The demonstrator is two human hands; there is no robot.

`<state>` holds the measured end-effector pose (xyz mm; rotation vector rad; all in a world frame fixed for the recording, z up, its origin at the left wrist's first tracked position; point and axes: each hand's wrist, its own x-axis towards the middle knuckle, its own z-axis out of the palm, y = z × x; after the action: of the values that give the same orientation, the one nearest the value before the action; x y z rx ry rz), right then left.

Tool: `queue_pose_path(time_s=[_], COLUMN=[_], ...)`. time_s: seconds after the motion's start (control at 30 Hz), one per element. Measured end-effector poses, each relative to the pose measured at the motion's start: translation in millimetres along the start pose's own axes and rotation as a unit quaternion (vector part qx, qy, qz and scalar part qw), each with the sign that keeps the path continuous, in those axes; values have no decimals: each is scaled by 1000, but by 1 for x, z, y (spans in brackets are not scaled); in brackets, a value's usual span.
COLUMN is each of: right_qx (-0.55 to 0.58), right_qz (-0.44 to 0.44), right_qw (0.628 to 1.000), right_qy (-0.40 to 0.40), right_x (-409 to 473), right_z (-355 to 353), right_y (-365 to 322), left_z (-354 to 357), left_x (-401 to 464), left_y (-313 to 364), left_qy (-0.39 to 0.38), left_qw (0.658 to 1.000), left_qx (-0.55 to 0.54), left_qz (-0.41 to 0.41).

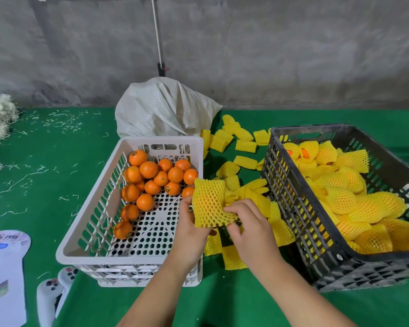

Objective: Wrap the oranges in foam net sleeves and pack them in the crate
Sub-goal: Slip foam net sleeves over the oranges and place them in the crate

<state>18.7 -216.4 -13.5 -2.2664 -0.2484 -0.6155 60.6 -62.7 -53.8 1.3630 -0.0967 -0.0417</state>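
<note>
Head view: left hand (pixel 191 234) and right hand (pixel 248 228) both pinch one yellow sleeve (pixel 210 204) with curled fingers, orange showing through its mesh, between white crate (pixel 85 252) of bare oranges (pixel 151 178) and black crate (pixel 300 218) of wrapped ones.

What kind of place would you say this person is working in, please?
Probably a small fruit-packing station in a bare workshop or shed. A white crate holds loose oranges, a black crate holds wrapped ones, yellow foam net sleeves litter the green cloth, and the wall is rough concrete.
</note>
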Motion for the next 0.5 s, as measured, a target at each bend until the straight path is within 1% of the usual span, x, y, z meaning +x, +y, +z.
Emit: queue_pose_path(time_s=[0.07,0.1,0.13,0.17,0.2,0.23,0.27,0.3,0.33,0.4,0.5], right_qx=[19,48,99,165,230,283,318,334,338,336,331], right_qz=[-3,9,43,99,164,223,271,301,317,349,403], right_qw=[1000,999,994,981,959,933,908,890,881,873,853], right_qy=[-21,-22,-10,11,23,5,-36,-77,-92,-51,40], right_x=[-3,-4,-4,-3,0,4,9,11,10,7,17], right_z=[-2,-5,-8,-12,-15,-14,-11,-5,3,16,-5], right_y=[2,1,-1,-6,-11,-17,-22,-28,-29,-23,8], left_z=[0,0,-1,-1,0,0,0,-1,-1,0,4], left_x=[0,0,0,1,1,1,0,-2,-4,-7,-7], left_y=[0,-1,-1,0,1,2,1,0,-1,-2,-2], left_qy=[5,9,15,19,19,10,-9,-36,-63,-98,-90], left_qw=[1000,1000,1000,1000,999,998,995,991,986,974,969], left_qx=[4,5,7,13,28,52,80,108,135,188,215], left_qz=[7,10,11,13,22,38,57,72,78,76,78])
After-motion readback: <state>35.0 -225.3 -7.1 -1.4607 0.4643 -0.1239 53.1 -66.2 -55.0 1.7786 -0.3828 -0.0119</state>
